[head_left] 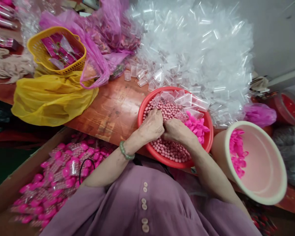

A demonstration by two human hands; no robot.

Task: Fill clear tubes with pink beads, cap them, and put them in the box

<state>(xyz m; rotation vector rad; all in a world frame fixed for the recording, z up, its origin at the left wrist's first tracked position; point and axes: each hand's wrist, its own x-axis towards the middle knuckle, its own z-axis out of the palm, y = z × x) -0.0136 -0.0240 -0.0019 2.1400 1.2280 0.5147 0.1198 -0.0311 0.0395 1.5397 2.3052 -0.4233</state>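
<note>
Over the red basin (169, 164), my left hand (152, 127) and my right hand (175, 131) meet, nearly touching. The fingers of both are closed and curled down at the beads; whatever they pinch is hidden. Pale pink beads (170, 151) fill much of the basin, on both sides of my hands. Bright pink plastic pieces (198, 128) lie heaped beside my right hand inside the basin. Several clear plastic tubes (200, 103) rest along its far side, on top of the beads. A green bead bracelet (125, 151) circles my left wrist.
A large pile of clear tubes (191, 42) spreads behind the basin. At right, a tilted cream bucket (265, 164) holds pink pieces. Left stand a yellow basket (54, 52) and a yellow cloth bag (54, 98). Below them, a cardboard box (2, 196) contains filled pink-capped tubes (61, 177).
</note>
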